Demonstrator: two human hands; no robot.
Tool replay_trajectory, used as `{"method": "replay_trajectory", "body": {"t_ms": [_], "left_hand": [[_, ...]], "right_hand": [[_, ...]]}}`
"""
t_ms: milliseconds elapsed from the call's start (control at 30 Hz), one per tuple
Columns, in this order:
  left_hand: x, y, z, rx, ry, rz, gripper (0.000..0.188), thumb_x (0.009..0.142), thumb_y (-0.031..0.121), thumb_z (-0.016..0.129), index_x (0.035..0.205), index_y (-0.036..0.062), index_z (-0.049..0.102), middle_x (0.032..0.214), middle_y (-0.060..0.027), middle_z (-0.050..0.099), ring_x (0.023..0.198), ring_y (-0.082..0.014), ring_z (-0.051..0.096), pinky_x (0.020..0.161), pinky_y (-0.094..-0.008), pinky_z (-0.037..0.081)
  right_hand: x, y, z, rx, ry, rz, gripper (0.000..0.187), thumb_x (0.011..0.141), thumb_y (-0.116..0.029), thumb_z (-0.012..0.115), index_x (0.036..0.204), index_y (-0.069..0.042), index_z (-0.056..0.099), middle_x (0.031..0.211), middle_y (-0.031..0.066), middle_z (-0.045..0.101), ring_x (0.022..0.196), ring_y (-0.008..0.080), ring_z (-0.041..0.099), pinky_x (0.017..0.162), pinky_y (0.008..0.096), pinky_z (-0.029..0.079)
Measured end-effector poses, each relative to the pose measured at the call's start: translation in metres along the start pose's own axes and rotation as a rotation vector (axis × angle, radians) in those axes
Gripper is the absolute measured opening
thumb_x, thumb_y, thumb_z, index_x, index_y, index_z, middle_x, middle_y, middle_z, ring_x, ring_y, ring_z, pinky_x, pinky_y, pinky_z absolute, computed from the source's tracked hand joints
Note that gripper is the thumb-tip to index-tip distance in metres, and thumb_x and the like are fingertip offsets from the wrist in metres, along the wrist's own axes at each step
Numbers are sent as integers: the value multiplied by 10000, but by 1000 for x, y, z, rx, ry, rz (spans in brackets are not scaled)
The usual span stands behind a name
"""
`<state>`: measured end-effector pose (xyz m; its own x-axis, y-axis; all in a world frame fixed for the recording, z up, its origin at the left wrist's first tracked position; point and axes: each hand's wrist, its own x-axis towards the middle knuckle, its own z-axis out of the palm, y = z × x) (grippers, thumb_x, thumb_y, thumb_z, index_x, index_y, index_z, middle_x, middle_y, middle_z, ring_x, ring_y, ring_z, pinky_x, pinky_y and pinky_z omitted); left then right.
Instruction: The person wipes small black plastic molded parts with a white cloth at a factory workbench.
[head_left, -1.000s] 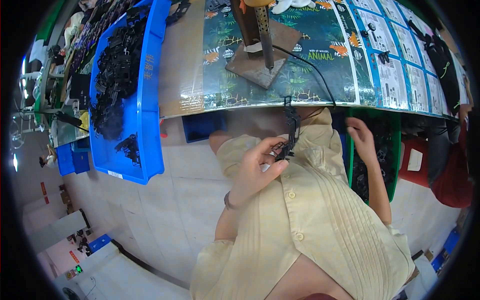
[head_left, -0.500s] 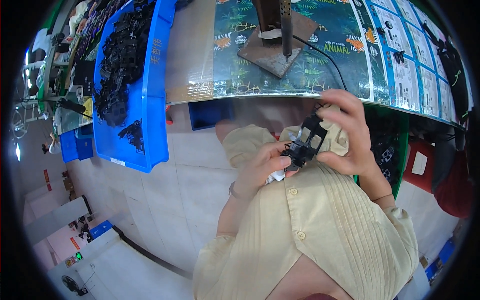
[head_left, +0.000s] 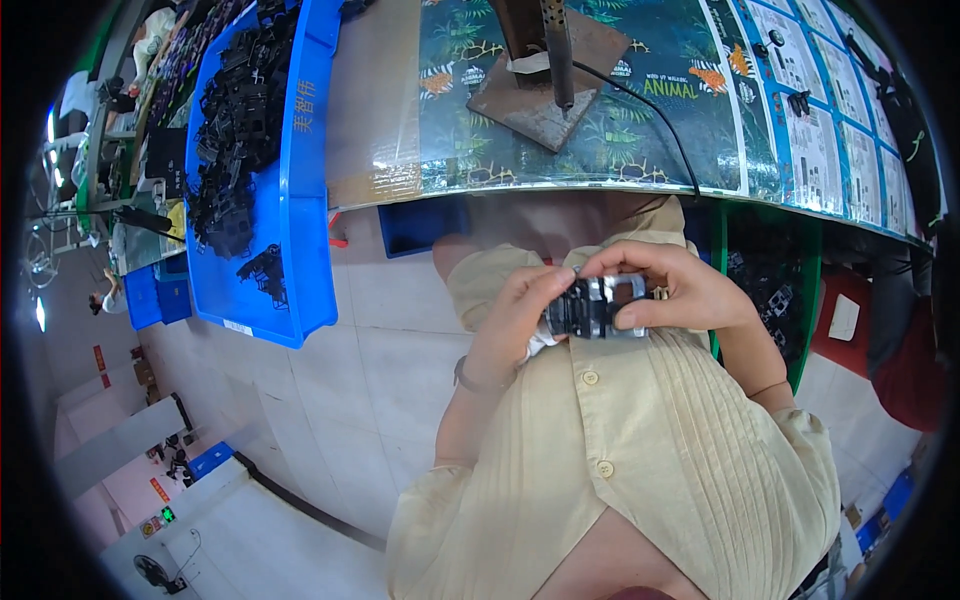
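Above my lap, both hands grip one black plastic frame part (head_left: 590,308) with square openings and crossbars; its right end shines silvery in the light. My left hand (head_left: 527,308) pinches the left end, thumb on top. Around the right end, my right hand (head_left: 670,287) is closed, with the thumb on the near edge and the fingers along the far side. Something white (head_left: 541,341) shows under my left fingers; I cannot make out what it is. The undersides of both hands are hidden.
A blue bin (head_left: 312,190) with many black plastic parts (head_left: 235,130) stands at the left. Ahead, the covered table (head_left: 460,150) carries a metal stand (head_left: 540,105) with a cable (head_left: 650,95). A green-edged crate (head_left: 812,290) with dark parts sits below the table's right side.
The black frame part has turned from slanted to nearly level. My right hand has come down and in from its raised, spread pose and closed on the part's right end.
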<state>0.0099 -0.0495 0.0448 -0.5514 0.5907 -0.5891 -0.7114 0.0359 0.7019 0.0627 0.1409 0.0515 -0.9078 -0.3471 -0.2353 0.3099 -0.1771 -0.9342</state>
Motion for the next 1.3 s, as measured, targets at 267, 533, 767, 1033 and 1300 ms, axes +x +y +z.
{"method": "replay_trajectory", "body": {"t_ms": [267,533,767,1033,1300], "left_hand": [[10,3,-15,326,26,372,261,896,197,386,928,7,562,815,-31,561,649,-68,517,577,-191,406],[11,1,-13,193,-226,251,93,831,34,463,874,18,544,762,7,516,672,-36,480,589,-163,372],[19,-8,-8,182,-148,309,80,865,84,479,822,21,504,736,40,480,670,-8,418,592,-159,343],[20,-13,4,193,-30,413,97,874,103,467,816,29,493,731,40,477,682,-9,415,603,-157,340],[31,-16,5,33,-107,323,93,877,101,457,822,33,488,734,38,455,663,-13,403,593,-161,331]], "right_hand": [[2,4,9,-110,105,-77,403,694,-79,678,1037,-26,475,961,32,530,912,102,505,788,241,406],[3,13,4,29,125,-135,313,704,-65,671,959,-26,492,866,11,542,818,84,515,742,227,410],[8,17,5,-135,181,-225,127,766,-89,604,814,-12,515,829,10,528,780,79,485,723,228,395],[11,16,10,-30,241,-179,155,748,-92,615,824,-6,510,798,20,523,748,80,482,685,220,385],[13,29,6,-192,292,-295,193,731,-121,640,843,0,540,770,26,528,722,84,489,647,221,389]]}}
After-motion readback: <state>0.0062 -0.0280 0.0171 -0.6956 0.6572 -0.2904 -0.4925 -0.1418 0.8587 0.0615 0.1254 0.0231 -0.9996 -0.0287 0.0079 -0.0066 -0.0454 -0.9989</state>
